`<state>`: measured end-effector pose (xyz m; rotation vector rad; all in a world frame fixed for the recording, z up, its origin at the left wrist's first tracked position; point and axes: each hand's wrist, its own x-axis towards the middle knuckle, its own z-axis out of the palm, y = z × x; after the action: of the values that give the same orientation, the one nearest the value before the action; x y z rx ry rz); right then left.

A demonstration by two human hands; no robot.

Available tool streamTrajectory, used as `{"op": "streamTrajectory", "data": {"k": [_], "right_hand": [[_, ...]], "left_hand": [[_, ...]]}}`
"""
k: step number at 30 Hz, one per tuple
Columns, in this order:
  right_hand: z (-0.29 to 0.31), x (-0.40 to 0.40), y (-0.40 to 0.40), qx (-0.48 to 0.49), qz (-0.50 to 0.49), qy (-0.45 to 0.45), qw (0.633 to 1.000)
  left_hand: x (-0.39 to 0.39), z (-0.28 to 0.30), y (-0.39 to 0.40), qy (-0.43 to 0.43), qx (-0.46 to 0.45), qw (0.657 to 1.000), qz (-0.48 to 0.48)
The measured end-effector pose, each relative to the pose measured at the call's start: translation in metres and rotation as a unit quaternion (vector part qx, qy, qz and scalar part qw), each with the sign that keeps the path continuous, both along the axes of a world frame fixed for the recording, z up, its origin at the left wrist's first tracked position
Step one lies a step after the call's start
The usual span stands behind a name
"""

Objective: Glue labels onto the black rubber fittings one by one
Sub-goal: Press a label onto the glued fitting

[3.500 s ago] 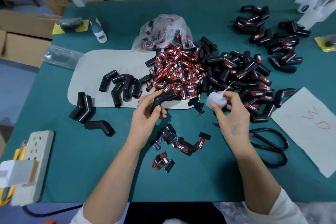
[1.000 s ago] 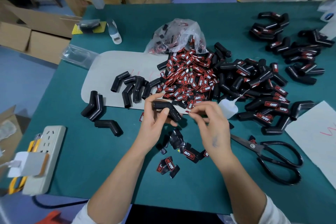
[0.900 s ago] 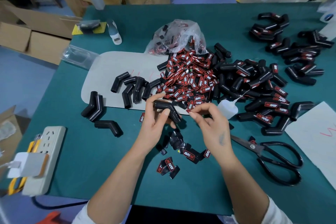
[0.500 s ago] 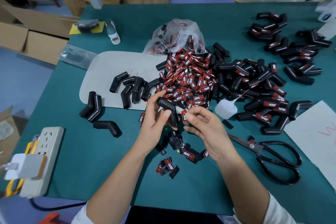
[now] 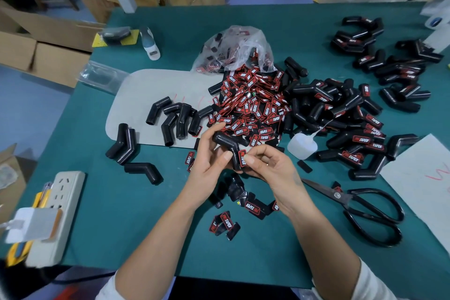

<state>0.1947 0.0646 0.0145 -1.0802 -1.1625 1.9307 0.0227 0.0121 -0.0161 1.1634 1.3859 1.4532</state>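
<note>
My left hand (image 5: 209, 161) grips a bent black rubber fitting (image 5: 225, 141) just above the table's middle. A red and black label (image 5: 242, 158) lies against the fitting's lower leg, and my right hand (image 5: 267, 165) pinches it there with thumb and fingertips. Behind the hands is a heap of loose labels (image 5: 250, 105). Plain fittings (image 5: 175, 117) lie on a grey mat (image 5: 136, 95) to the left. Labelled fittings (image 5: 353, 134) are piled to the right. A small white glue bottle (image 5: 302, 145) stands right of my hands.
Black scissors (image 5: 365, 212) lie at the right front. A few labels (image 5: 226, 221) are scattered near the front. A white power strip (image 5: 53, 202) sits at the left edge, a clear bag (image 5: 233, 48) behind the heap, white paper (image 5: 423, 178) at the right.
My right hand set the glue bottle down, took a label from the heap and brought it onto the fitting's lower leg. My left hand kept the fitting and turned it slightly.
</note>
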Motion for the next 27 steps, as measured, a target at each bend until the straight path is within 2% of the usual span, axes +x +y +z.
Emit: {"op": "streamTrajectory", "data": {"k": [13, 27], "right_hand": [[-0.003, -0.003, 0.000, 0.012, -0.012, -0.004, 1.000], [-0.005, -0.003, -0.002, 0.021, -0.011, -0.005, 1.000]], "left_hand": [[-0.002, -0.001, -0.001, 0.041, -0.010, 0.999, -0.012], [0.002, 0.009, -0.004, 0.032, -0.020, 0.999, -0.014]]}}
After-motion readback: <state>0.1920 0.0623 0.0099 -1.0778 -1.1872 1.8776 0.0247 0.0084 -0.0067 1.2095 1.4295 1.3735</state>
